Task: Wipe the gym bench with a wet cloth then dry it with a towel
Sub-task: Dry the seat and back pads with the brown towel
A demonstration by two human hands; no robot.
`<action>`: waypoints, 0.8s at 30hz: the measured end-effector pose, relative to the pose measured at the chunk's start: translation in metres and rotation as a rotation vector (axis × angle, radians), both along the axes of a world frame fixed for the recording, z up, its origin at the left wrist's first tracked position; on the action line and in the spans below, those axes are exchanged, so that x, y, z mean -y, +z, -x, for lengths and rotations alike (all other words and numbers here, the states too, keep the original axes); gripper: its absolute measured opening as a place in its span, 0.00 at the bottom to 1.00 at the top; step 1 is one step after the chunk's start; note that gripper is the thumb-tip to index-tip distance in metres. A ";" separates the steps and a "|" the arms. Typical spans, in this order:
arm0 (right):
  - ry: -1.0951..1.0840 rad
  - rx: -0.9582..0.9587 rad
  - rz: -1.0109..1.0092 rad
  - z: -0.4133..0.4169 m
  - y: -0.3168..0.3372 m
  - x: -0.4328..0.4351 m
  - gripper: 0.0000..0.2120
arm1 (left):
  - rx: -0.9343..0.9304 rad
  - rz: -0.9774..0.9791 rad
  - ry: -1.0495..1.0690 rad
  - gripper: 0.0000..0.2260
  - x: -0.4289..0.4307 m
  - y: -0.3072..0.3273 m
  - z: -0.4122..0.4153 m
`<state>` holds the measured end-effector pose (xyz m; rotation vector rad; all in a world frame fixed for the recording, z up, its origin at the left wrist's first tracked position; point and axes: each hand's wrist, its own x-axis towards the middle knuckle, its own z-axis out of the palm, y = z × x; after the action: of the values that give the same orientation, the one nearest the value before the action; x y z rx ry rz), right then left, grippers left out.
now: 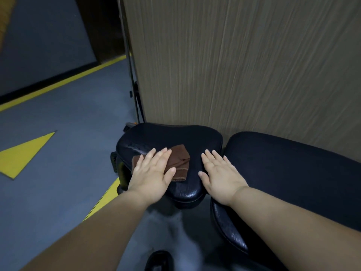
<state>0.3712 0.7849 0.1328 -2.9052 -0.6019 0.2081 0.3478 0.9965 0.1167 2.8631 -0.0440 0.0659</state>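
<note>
A black padded gym bench stands against a wood-grain wall; its small seat pad [175,137] is in the middle and the long back pad [289,165] runs off to the right. A folded brown cloth [178,162] lies on the seat pad. My left hand [152,171] presses flat on the cloth's left part with straight fingers. My right hand [218,173] rests flat on the seat pad's right side, fingers straight, holding nothing. A shiny wet streak [136,148] shows on the pad just left of the cloth.
The wood-grain wall panel [244,61] rises right behind the bench. Grey floor with yellow markings [23,153] spreads to the left. A thin metal pole [130,61] stands at the wall's left edge. A dark shoe tip [159,261] shows at the bottom.
</note>
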 end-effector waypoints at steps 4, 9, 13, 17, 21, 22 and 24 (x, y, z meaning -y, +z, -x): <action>0.073 0.023 0.017 -0.011 0.003 -0.010 0.28 | 0.017 -0.019 0.032 0.25 -0.005 -0.001 -0.013; 0.071 0.027 0.000 -0.023 -0.002 -0.039 0.28 | -0.019 -0.096 0.062 0.25 -0.013 0.004 -0.045; 0.025 0.084 -0.061 -0.023 -0.009 -0.049 0.28 | -0.067 -0.144 0.066 0.25 -0.026 0.011 -0.079; 0.021 0.116 -0.071 -0.024 -0.015 -0.050 0.31 | -0.123 -0.172 0.082 0.26 -0.040 0.014 -0.113; 0.006 0.120 -0.089 -0.026 -0.016 -0.052 0.34 | -0.142 -0.165 0.131 0.26 -0.049 0.016 -0.141; 0.006 0.126 -0.091 -0.027 -0.016 -0.052 0.36 | -0.141 -0.162 0.136 0.26 -0.050 0.016 -0.145; 0.007 0.137 -0.090 -0.029 -0.017 -0.052 0.40 | -0.137 -0.154 0.129 0.26 -0.051 0.015 -0.147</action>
<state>0.3998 0.8367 0.1156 -2.8474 -0.6253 -0.0166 0.4948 1.0474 0.1318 3.0131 0.1697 -0.1126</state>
